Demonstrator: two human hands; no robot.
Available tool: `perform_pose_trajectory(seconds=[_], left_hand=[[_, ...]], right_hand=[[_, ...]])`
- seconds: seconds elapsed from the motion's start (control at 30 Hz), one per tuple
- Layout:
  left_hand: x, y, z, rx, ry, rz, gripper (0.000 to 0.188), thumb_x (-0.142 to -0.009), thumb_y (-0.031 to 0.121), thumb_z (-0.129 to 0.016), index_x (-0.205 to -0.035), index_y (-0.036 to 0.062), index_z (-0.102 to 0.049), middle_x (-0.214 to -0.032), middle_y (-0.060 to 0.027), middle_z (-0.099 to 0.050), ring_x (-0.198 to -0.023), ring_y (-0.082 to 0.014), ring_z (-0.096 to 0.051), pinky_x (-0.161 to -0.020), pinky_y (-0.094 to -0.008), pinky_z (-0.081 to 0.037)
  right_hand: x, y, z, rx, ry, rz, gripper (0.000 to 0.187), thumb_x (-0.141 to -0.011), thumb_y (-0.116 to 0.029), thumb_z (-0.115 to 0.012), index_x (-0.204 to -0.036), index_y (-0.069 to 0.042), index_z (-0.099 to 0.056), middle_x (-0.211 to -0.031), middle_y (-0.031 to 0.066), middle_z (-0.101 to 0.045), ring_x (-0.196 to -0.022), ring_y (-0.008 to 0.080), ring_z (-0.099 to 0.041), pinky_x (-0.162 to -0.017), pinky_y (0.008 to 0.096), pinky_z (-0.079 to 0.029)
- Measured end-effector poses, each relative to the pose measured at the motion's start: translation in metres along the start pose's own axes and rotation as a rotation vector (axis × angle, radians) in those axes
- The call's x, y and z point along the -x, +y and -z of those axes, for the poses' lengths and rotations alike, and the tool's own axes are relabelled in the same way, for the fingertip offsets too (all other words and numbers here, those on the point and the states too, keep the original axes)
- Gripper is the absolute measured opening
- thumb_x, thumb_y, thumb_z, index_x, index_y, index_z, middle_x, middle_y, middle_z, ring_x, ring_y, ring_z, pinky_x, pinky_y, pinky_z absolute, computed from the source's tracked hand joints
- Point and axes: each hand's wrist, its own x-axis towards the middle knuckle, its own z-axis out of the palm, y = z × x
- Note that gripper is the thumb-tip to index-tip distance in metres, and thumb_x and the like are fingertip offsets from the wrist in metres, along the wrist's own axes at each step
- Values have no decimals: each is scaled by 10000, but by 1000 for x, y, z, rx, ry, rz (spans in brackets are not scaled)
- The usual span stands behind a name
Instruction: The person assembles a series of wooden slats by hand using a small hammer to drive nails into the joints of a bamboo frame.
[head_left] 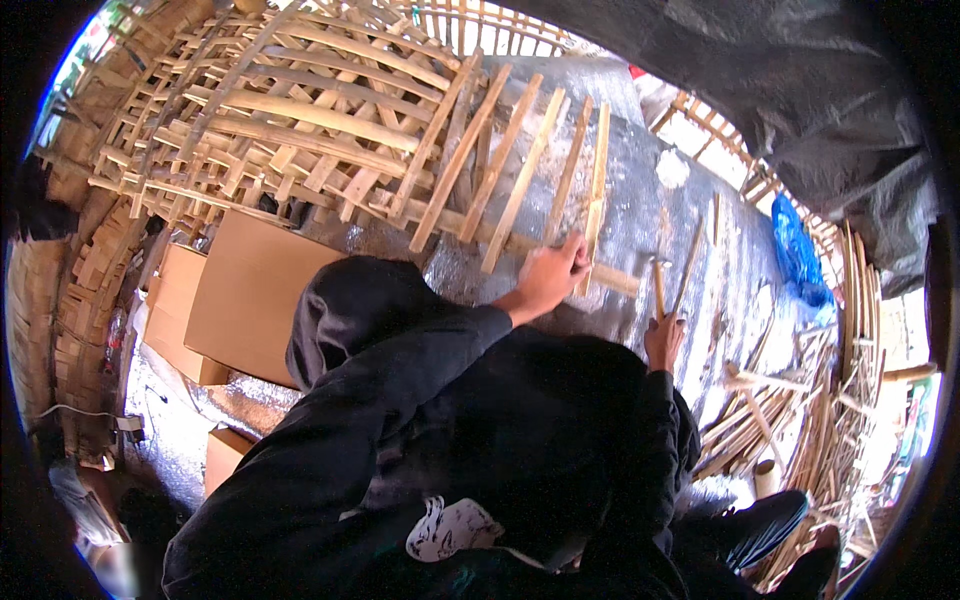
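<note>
Nearest the camera: black garment [510,420], long-sleeved, across the lower centre of the view. Locate the left hand [555,275] at the lower part of the end slat [599,165], just above the crosspiece [617,281]. Fingers curled; cannot tell whether clamped on the slat, pinching something small, or merely resting there. Locate the right hand [665,342] at the lower end of the hammer [659,290]: closed around the wooden handle, head pointing away from the body.

Find the row of slats [527,180] side by side across the crosspiece, roughly parallel and spaced apart, to the left of the end slat. Beyond, to the left: bamboo lattice [320,115], densely crossed.

Progress, by judgement: row set out as far as the end slat; short bare length of crosspiece left to the right of it. Cannot tell how many joints are fastened; no nails distinguishable at this size. Note loose strips [690,265] on the silvery sheet [735,285] beyond the hammer, apart from the crosspiece, and a heap of bamboo pieces [765,425] farther right, apparently unused. Also note the cardboard box [255,295], left of the crosspiece.
</note>
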Motion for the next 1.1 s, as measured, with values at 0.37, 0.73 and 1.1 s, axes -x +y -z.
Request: perform_pose_trajectory(seconds=[0.37, 0.73, 1.1], left_hand=[[8, -4, 5, -44, -41, 84, 320, -919, 223, -772, -1065, 116, -508, -852, -79, -691, -794, -344, -726, -646, -437, -561], [7, -4, 8, 28, -77, 44, 248, -879, 132, -795, -1048, 73, -624, -904, -72, -716, -808, -253, -731, -687, -372, -586], [2, 7, 18, 91, -154, 65, 255, -905, 153, -755, -1093, 55, -612, -964, -125, -704, -855, -305, -723, -722, -396, -599]], right_hand=[[-202, -111, 78, -756, 134, 474, 584, -736, -132, -918, -1225, -37, -613, -1102, 171, -697, -1008, 308, -717, -873, 431, -573], [-332, -272, 1, -545, 222, 882, 1281, -679, -527, -918, -1612, 25, -236, -1633, 252, -334, -1541, 418, -267, -1279, 517, -196], [-328, -346, 28, -986, 167, 973, 1369, -558, -384, -1026, -1595, 16, -228, -1551, 240, -428, -1393, 349, -488, -1168, 420, -416]])
